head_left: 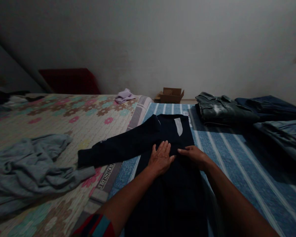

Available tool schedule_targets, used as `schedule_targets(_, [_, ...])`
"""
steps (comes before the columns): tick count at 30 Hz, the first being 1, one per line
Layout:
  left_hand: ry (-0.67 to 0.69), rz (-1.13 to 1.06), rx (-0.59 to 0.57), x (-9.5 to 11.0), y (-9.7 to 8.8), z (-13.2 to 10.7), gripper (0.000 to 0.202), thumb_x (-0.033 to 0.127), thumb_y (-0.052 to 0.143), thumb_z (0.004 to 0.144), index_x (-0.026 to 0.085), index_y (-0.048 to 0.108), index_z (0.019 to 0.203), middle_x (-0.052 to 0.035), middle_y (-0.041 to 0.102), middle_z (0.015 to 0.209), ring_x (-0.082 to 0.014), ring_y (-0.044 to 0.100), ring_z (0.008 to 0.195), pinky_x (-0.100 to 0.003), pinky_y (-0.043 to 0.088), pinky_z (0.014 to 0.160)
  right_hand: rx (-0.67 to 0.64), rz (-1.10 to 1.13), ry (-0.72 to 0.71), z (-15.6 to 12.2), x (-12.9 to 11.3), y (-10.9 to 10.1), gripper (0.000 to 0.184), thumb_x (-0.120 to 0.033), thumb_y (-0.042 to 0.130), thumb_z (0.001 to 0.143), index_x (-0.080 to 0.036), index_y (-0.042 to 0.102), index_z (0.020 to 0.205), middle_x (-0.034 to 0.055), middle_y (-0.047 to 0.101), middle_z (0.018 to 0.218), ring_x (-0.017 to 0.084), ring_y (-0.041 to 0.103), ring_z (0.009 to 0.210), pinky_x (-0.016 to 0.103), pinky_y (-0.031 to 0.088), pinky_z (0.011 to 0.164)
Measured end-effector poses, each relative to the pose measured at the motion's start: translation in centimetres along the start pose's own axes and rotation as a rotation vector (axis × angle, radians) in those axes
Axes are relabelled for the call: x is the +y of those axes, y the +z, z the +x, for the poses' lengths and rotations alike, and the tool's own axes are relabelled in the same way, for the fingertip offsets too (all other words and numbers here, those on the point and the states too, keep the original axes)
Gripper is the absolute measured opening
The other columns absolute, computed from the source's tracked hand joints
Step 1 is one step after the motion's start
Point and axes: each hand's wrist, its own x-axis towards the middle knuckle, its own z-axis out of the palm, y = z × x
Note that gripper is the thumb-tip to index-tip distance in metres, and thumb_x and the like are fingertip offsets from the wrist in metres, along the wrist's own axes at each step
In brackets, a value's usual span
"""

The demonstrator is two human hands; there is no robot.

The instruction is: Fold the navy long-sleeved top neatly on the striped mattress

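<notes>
A dark navy long-sleeved top (172,138) lies flat on the blue striped mattress (236,154), one sleeve stretched out to the left. My left hand (160,157) rests flat on the middle of the top, fingers stretched out and close together. My right hand (194,155) lies beside it on the same cloth, fingers pointing left towards the left hand; its fingertips seem to press or pinch the fabric, and I cannot make out which.
A crumpled grey-blue garment (32,168) lies on the floral mattress (71,115) at the left. Folded jeans and dark clothes (222,108) are stacked at the right. A small cardboard box (171,95), a lilac cloth (124,95) and a red cushion (69,80) sit by the wall.
</notes>
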Motion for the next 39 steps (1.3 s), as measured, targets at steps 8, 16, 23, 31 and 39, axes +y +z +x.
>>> schedule_targets(8, [0.000,0.007,0.009,-0.1,0.2,0.2,0.061,0.053,0.023,0.093,0.015,0.032,0.140,-0.0107,0.028,0.148,-0.0249,0.021,0.137,-0.054,0.017,0.107,-0.086,0.209,0.065,-1.1,1.8,0.2,0.004,-0.009,0.059,0.070,-0.012,0.061,0.072,0.0034,0.064,0.061,0.014,0.060,0.054,0.026,0.048,0.056])
schedule_targets(16, [-0.003,0.026,0.004,0.1,-0.1,0.2,0.061,0.052,0.024,0.093,0.014,0.033,0.139,-0.0117,0.029,0.147,-0.0258,0.022,0.136,-0.054,0.018,0.107,0.033,-0.075,-0.008,-2.1,3.2,-0.9,0.010,-0.019,0.057,0.074,-0.018,0.050,0.067,-0.0038,0.053,0.053,0.010,0.048,0.042,0.022,0.038,0.042])
schedule_targets(23, [-0.007,0.028,-0.008,0.1,0.2,0.4,0.061,0.053,0.026,0.092,0.016,0.033,0.140,-0.0116,0.028,0.148,-0.0272,0.022,0.136,-0.056,0.017,0.106,0.438,-0.802,-0.197,-4.3,1.8,0.5,0.012,-0.018,0.060,0.074,-0.019,0.054,0.084,0.0057,0.061,0.077,0.020,0.059,0.074,0.026,0.039,0.059])
schedule_targets(31, [0.004,0.001,-0.040,0.0,-0.5,0.4,0.054,0.047,0.032,0.092,0.016,0.036,0.137,-0.0127,0.030,0.147,-0.0265,0.025,0.135,-0.055,0.020,0.105,0.211,-1.270,-0.728,-2.0,2.2,2.2,0.029,-0.026,0.045,0.088,-0.016,0.054,0.113,0.0135,0.054,0.123,0.026,0.047,0.116,0.038,0.036,0.094])
schedule_targets(39, [0.196,-0.059,0.082,-1.2,-4.1,-2.7,0.019,0.023,0.048,0.088,0.015,0.055,0.103,-0.0085,0.061,0.108,-0.0203,0.053,0.104,-0.036,0.037,0.092,0.165,-1.165,-0.758,-0.6,4.7,0.9,0.043,-0.031,0.044,0.089,-0.013,0.048,0.128,0.0166,0.042,0.138,0.027,0.036,0.128,0.044,0.030,0.102])
